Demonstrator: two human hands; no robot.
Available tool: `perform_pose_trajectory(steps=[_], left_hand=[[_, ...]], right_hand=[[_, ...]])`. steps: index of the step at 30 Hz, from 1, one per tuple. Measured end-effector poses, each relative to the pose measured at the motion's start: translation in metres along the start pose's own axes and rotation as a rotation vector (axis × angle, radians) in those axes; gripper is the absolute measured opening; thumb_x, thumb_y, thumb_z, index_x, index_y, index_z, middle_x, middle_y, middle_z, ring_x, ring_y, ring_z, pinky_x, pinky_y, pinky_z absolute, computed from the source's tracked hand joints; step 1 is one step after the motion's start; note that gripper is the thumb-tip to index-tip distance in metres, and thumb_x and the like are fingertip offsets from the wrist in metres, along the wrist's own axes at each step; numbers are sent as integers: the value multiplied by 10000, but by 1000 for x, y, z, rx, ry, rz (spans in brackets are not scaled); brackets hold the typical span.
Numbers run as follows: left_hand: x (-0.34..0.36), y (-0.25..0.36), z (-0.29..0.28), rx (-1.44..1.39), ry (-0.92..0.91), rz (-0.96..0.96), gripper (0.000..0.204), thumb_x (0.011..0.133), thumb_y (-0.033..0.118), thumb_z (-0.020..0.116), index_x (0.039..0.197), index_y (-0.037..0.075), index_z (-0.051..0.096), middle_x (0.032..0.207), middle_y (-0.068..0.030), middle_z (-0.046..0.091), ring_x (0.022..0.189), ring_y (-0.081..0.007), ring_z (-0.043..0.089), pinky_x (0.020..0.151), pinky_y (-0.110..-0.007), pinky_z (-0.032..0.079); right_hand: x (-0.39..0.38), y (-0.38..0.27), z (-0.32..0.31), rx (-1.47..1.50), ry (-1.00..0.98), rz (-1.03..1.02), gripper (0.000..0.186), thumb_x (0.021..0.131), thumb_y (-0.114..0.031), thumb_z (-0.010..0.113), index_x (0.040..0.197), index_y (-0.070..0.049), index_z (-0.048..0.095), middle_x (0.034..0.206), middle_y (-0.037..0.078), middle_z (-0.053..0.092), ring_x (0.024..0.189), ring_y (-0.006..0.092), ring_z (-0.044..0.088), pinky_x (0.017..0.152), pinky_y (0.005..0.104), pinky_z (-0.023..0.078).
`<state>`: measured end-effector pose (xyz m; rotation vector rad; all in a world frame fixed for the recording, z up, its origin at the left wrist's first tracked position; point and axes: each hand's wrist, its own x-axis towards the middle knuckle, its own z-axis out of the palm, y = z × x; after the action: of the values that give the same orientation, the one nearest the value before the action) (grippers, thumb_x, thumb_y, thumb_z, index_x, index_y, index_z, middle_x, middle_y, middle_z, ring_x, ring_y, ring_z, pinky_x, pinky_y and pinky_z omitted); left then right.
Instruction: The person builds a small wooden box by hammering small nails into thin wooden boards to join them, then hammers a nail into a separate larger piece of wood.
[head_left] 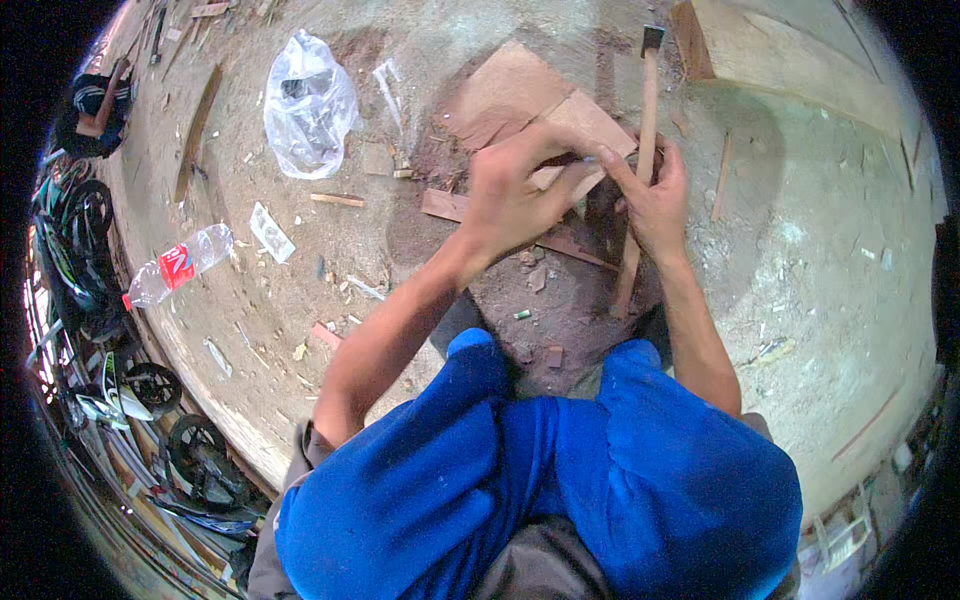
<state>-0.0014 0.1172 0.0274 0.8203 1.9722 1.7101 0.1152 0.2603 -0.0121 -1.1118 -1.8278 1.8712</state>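
Note:
A hammer (648, 100) with a pale wooden handle and a dark head lies across my right hand (660, 200), which grips it around mid-handle, head pointing away from me. My left hand (525, 185) is pinched close to my right thumb; anything between those fingertips is too small or hidden to make out. Below and beyond both hands lie flat brown boards (515, 88), partly covered by my fingers. A narrow wooden strip (445, 204) rests on the ground under my left wrist.
Left of my hands are a clear plastic bag (310, 110), a plastic bottle (180, 265) with a red label and a long wood strip (198, 135). Motorbikes (205, 460) line the left edge, with another person (98, 110) beyond. A large timber plank (790, 60) lies far right.

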Motion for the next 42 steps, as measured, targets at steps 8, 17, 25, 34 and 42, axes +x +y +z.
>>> perform_pose_trajectory(steps=[8,17,25,34,42], left_hand=[[33,-25,35,291,-74,250,204,846,64,803,1029,58,713,921,-110,760,821,-204,747,730,-311,584],[30,-30,26,363,-40,350,206,804,51,800,998,68,735,935,-77,749,895,-245,711,767,-348,573],[31,-26,28,314,-39,367,157,825,19,721,978,47,701,926,-104,723,950,-297,660,821,-389,548],[31,-33,28,353,-34,341,180,824,14,687,998,60,695,938,-118,716,946,-315,670,825,-404,556],[25,-39,26,323,-16,365,134,828,57,705,957,40,676,920,-107,713,939,-318,655,820,-409,558]], right_hand=[[-39,-1,-40,53,78,41,257,1007,-197,669,1194,-29,622,1001,39,679,655,100,601,594,274,502],[-78,-42,-85,-175,-113,-3,249,1042,-183,591,1216,-9,631,842,13,649,640,71,574,585,250,473],[-89,-57,-94,-377,-227,-35,286,1016,-205,611,1195,16,636,875,103,659,756,158,639,698,327,520],[-101,-71,-102,-633,-285,-5,435,1018,-231,594,1353,48,583,951,207,683,830,307,681,776,386,539],[-106,-67,-103,-610,-236,-37,421,1018,-248,599,1332,31,607,891,149,662,752,224,650,686,351,516]])
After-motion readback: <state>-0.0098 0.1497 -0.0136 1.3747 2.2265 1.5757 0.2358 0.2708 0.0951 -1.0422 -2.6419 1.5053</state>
